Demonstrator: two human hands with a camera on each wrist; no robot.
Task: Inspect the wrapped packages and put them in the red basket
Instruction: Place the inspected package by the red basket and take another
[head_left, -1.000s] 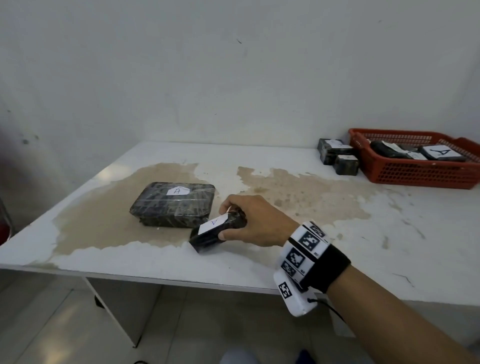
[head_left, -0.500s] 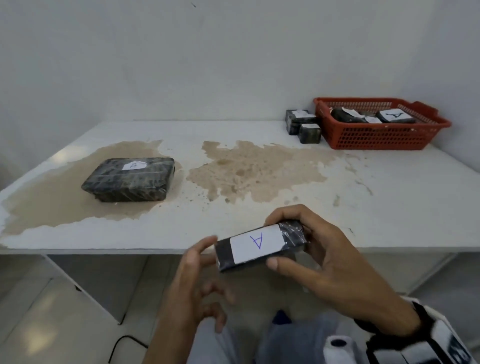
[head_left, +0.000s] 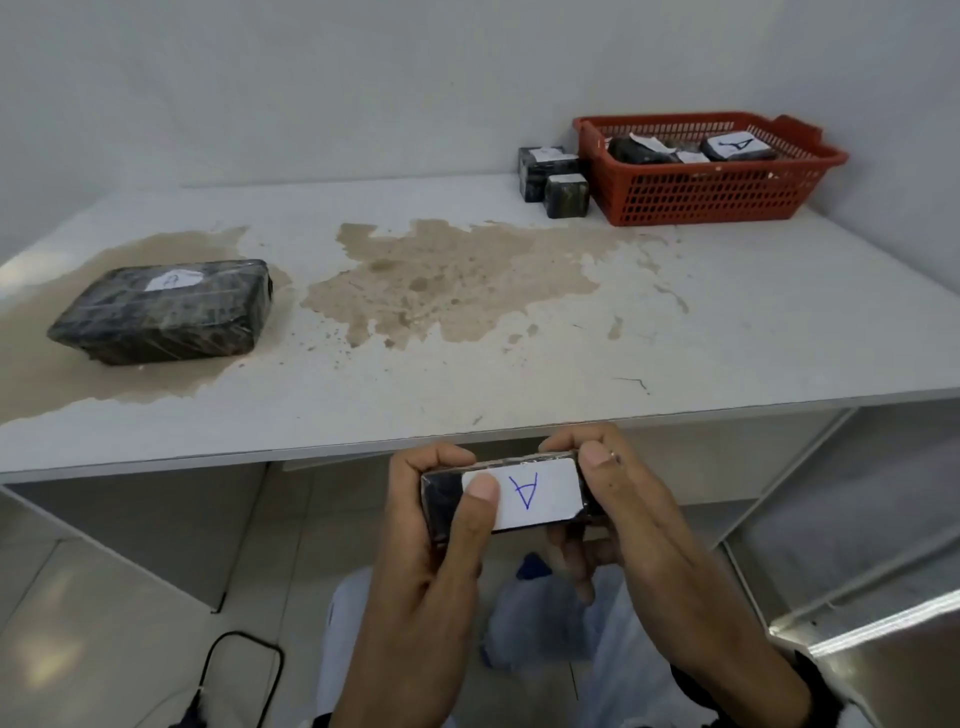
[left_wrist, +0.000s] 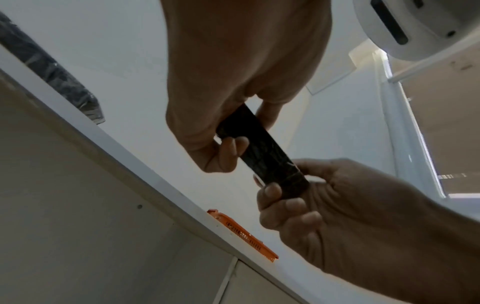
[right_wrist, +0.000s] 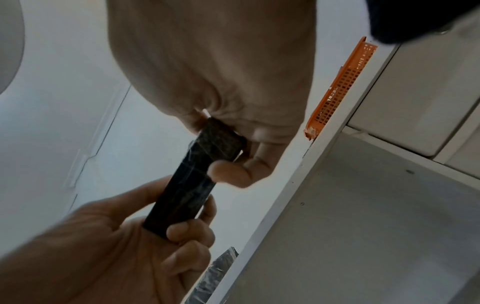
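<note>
I hold a small black wrapped package (head_left: 540, 491) with a white label marked "A" in front of me, below the table's front edge. My left hand (head_left: 457, 480) grips its left end, thumb on the label. My right hand (head_left: 592, 488) grips its right end. From below, the left wrist view shows the package (left_wrist: 262, 152) and the right wrist view shows the package (right_wrist: 197, 179) spanning both hands. A larger black wrapped package (head_left: 161, 312) lies on the table at the left. The red basket (head_left: 711, 195) stands at the far right with several labelled packages inside.
Two small wrapped packages (head_left: 553, 179) stand just left of the basket. The white table (head_left: 727, 322) has large brown stains across its middle and left. A black cable (head_left: 244, 660) lies on the floor beneath. A wall stands close behind the table.
My right hand lifted the small package off the table and brought it toward me. My left hand came up and took hold of its other end.
</note>
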